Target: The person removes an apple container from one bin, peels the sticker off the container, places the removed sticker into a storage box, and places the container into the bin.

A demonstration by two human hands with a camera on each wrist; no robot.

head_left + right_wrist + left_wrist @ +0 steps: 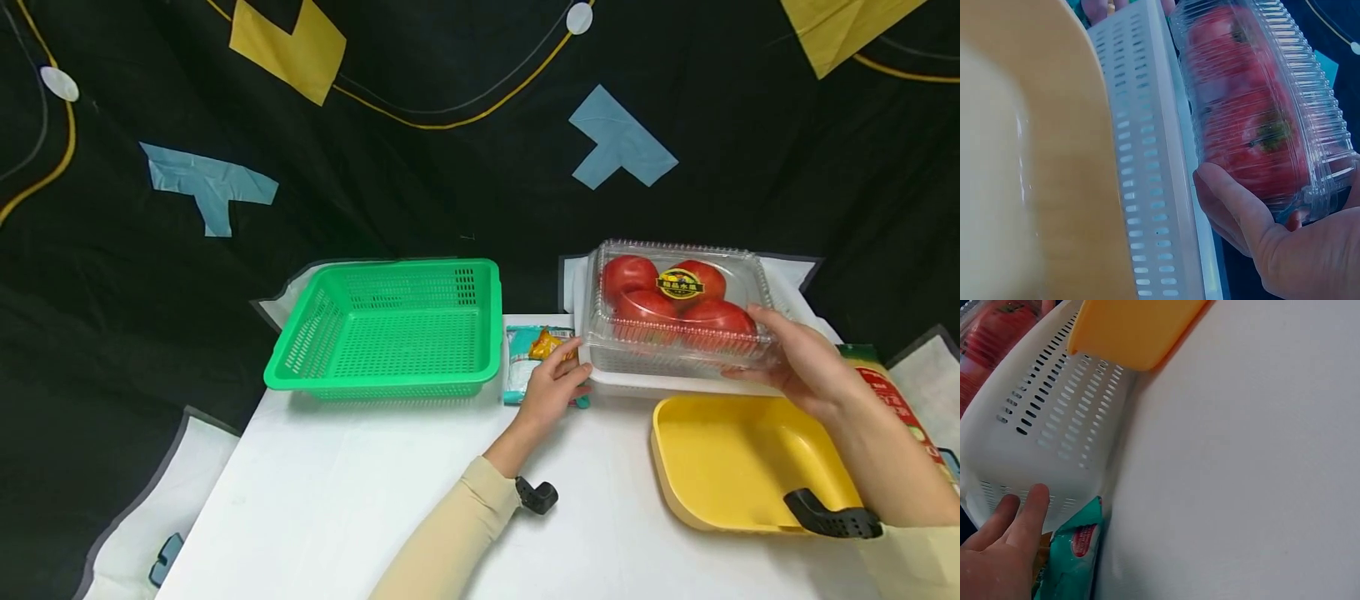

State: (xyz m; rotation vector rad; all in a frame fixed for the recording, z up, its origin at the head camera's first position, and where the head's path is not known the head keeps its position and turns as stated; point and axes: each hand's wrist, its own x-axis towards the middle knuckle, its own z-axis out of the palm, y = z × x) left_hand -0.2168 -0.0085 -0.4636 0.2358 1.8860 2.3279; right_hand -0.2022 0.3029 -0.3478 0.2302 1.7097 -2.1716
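My right hand [806, 367] grips the right end of a clear plastic box of tomatoes [678, 296], which has a black and gold label on its lid. The box sits tilted over the white basket [675, 383], overlapping its inside. In the right wrist view, the thumb and fingers bracket the end of the clear box [1254, 119]. My left hand [551, 387] has its fingers extended at the left end of the white basket, fingertips right at its wall [1054, 437]. Beneath that hand lie a teal packet [517, 367] and a small orange packet [545, 343].
A green basket [412, 385] stands at the back left of the white table [337, 500]. In front of the white basket is a yellow bin [742, 458], below my right forearm. A red and green package [892, 396] lies at the far right. Dark cloth [450, 192] hangs behind.
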